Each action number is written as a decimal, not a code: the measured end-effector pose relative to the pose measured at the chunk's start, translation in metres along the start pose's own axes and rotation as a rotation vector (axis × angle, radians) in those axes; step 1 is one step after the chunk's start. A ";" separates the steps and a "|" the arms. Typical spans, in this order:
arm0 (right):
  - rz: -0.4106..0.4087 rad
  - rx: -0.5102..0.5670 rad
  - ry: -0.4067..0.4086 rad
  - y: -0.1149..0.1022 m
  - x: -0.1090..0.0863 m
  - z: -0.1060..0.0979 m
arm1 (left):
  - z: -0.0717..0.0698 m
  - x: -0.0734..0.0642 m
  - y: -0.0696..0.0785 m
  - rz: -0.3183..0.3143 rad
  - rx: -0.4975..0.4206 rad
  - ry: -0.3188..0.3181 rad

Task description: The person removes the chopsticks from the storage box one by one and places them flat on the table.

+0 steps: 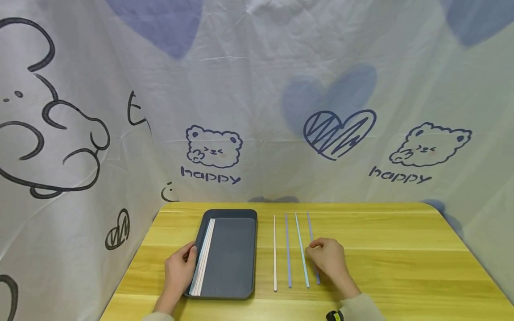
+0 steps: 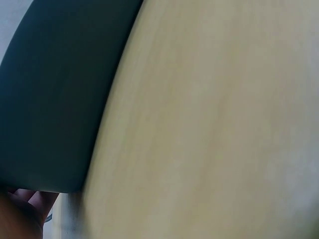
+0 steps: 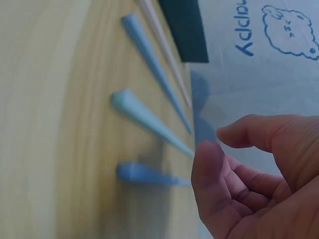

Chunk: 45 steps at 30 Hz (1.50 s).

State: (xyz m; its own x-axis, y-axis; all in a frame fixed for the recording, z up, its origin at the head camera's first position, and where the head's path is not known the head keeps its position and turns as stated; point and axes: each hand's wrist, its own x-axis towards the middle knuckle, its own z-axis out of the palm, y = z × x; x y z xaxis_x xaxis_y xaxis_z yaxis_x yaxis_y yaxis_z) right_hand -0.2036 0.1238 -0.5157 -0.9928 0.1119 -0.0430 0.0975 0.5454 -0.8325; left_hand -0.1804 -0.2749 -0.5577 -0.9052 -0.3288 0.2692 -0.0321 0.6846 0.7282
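Note:
My left hand [image 1: 178, 269] grips the left rim of a dark grey tray [image 1: 234, 258], thumb at the edge. Inside the tray, along that side, lie several pale chopsticks [image 1: 204, 255]. In the left wrist view the tray [image 2: 60, 99] covers most of the fingers. To the tray's right, a whitish chopstick [image 1: 275, 254], a purple one [image 1: 288, 249], a light blue one [image 1: 302, 249] and another purple one [image 1: 310, 227] lie side by side. My right hand [image 1: 329, 258] hovers over the rightmost purple chopstick, fingers loosely bent; in the right wrist view a gap separates thumb and forefinger, with nothing between.
Everything lies on a yellow wood-grain table [image 1: 401, 249]. A pale printed cloth [image 1: 261, 111] hangs behind the far edge and along both sides. A dark watch [image 1: 335, 316] shows at my right sleeve.

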 end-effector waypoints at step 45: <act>-0.012 0.414 -0.403 -0.095 -0.022 0.109 | 0.003 0.002 -0.001 0.010 0.005 0.018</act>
State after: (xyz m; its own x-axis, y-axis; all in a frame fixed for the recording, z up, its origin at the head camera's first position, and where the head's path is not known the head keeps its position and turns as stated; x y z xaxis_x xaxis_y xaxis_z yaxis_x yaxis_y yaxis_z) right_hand -0.1984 -0.0214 -0.4957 -0.9498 -0.2615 -0.1720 0.1316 0.1650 -0.9775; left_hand -0.1837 -0.2743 -0.5603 -0.8977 -0.3335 0.2880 -0.0252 0.6913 0.7221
